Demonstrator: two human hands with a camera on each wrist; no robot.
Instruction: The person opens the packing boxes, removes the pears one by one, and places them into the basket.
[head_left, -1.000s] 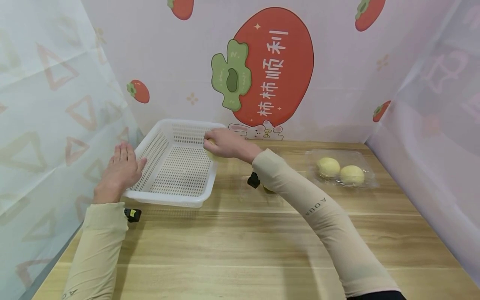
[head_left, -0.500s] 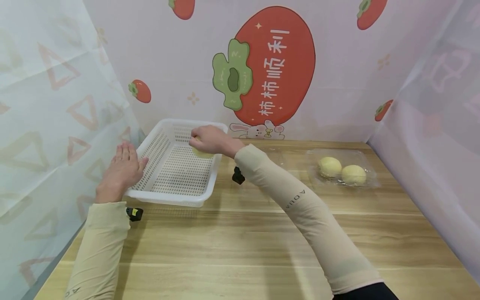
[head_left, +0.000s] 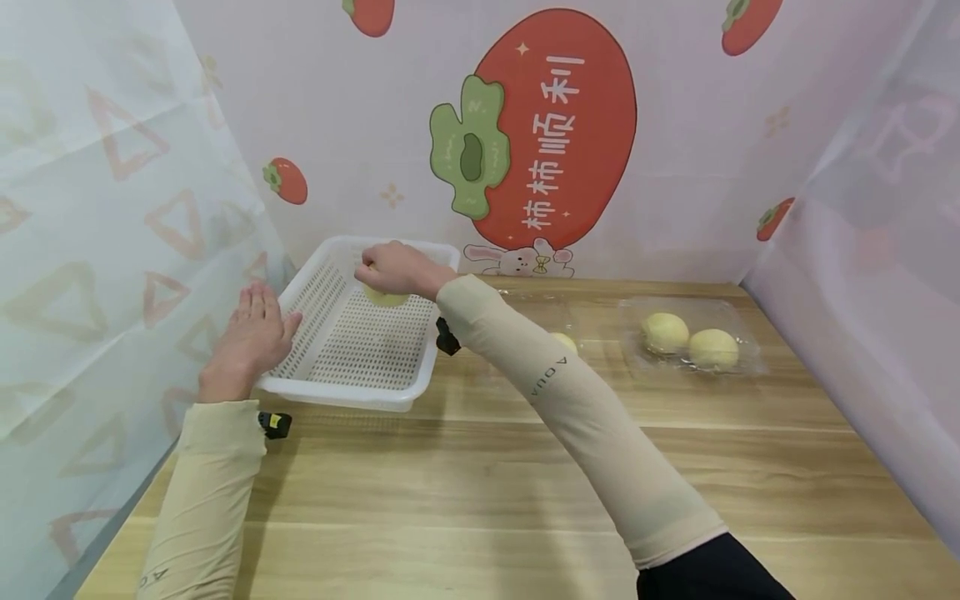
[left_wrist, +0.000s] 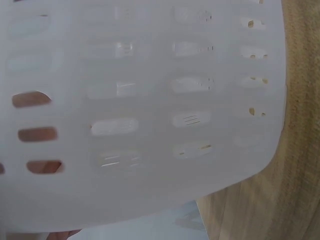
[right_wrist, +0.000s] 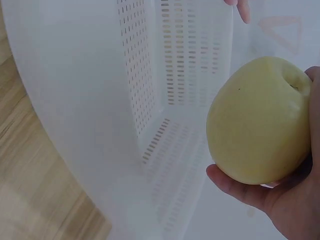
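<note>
A white perforated plastic basket (head_left: 337, 395) stands at the back left of the wooden table. Flat against its left side lies my left hand (head_left: 253, 337), fingers straight; through slots in the basket wall (left_wrist: 150, 195), bits of that hand show in the left wrist view. My right hand (head_left: 403, 268) reaches over the basket's right rim and grips a pale yellow, apple-like fruit (right_wrist: 257, 122). In the right wrist view the fruit has a dimple at one end, with fingers around its underside and right side. It hangs above the basket's floor, nothing else showing inside.
Two more pale yellow fruits (head_left: 665, 333) sit in a clear plastic box (head_left: 697, 310) at the back right. Another fruit (head_left: 564, 342) by a clear package (head_left: 532, 304) is partly hidden behind my right forearm. Printed sheets enclose the table at the back and sides.
My right hand has carried the fruit leftward from the basket's right rim to over its inside. The left hand keeps its place on the basket's side.
</note>
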